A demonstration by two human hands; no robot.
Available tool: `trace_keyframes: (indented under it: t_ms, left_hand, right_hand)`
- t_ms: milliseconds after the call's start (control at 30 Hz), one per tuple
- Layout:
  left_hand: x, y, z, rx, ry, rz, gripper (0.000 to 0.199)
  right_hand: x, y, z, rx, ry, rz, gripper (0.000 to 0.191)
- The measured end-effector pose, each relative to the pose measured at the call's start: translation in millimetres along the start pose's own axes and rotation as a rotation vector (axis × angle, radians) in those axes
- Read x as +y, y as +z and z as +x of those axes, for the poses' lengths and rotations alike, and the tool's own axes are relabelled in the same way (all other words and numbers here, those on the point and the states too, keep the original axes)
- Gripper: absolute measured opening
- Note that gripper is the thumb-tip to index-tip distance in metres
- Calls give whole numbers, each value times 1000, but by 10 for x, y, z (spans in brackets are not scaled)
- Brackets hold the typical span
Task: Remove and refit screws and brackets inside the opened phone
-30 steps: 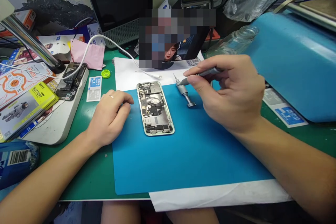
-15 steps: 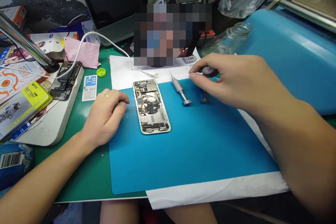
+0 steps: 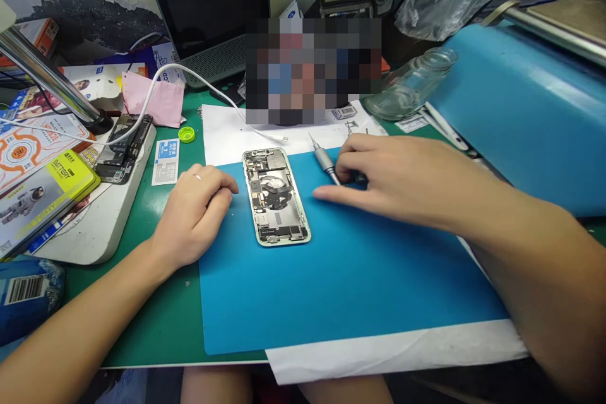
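Note:
An opened phone (image 3: 277,199), its inner parts showing, lies on the blue mat (image 3: 303,303) between my two hands. My left hand (image 3: 192,214) rests at the mat's left edge, loosely bent and holding nothing visible, with a gap between thumb and index finger. To the phone's right lies a grey precision screwdriver (image 3: 324,159), tip toward the back. My right hand (image 3: 379,173) is over its rear end, thumb spread from the bent fingers. Beneath those fingers is a dark tool part, mostly hidden; a thin second tip (image 3: 350,129) shows behind them.
Left: a second opened phone (image 3: 124,150) on a white block, battery boxes (image 3: 52,202), a sticker card (image 3: 165,162) and a green cap (image 3: 186,134). A white cable (image 3: 189,69) arches across the back. Behind stand a dark screen (image 3: 208,6) and a glass jar (image 3: 411,85).
My right hand has moved left and down, over the grey screwdriver, and its thumb has spread away from the fingers. My left hand and the phone stay in place; the view has shifted slightly.

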State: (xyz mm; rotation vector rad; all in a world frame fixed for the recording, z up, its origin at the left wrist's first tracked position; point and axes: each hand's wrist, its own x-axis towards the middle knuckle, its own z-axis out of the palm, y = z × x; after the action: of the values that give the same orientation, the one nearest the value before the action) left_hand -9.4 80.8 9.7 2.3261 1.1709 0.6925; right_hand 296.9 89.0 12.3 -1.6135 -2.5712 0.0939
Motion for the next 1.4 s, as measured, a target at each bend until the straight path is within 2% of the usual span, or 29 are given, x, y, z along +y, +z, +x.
trace_keyframes:
  t_ms: [100, 167, 233, 300, 400, 467, 500, 567, 667, 733, 833, 900, 1200, 1400]
  left_hand:
    - [0, -5, 7, -1, 1, -4, 23]
    - [-2, -3, 12, -2, 0, -3, 23]
    - [-5, 1, 14, -3, 0, -4, 23]
    - [-6, 4, 14, -3, -2, -4, 23]
    - [-4, 2, 12, -5, -6, 1, 23]
    - [1, -4, 12, -6, -10, 4, 23]
    - [4, -7, 12, -6, -14, 5, 23]
    - [11, -13, 12, -7, -20, 5, 23]
    - [19, -14, 14, -8, -26, 5, 23]
    - [19, -9, 16, -6, -28, 6, 23]
    - [12, -1, 17, -3, -28, 6, 24]
    - [8, 0, 17, -3, -30, 4, 24]
    - [4, 2, 9, 4, -23, 2, 23]
    - [4, -6, 5, -6, -34, -5, 23]
  right_hand:
    - [-89, 28, -35, -64, 57, -60, 39]
    - [-150, 10, -47, -5, 120, -116, 29]
    - [-195, -27, -52, 157, 201, -143, 21]
    - [-217, -65, -57, 394, 251, -90, 12]
    - [-228, -102, -70, 740, 200, 26, 10]
    - [-234, -108, -76, 893, 138, 36, 15]
    - [-237, -104, -76, 928, 108, 31, 18]
    - [-240, -82, -66, 912, 60, 43, 19]
    - [-237, -28, -36, 800, 25, 103, 15]
    - [-242, -2, -24, 716, 44, 130, 12]
    - [-275, -5, -36, 569, 91, 150, 18]
    - [-303, -18, -56, 519, 118, 154, 24]
    - [-218, 40, -34, 438, 180, 165, 52]
    - [-181, 7, -40, 481, 306, 107, 54]
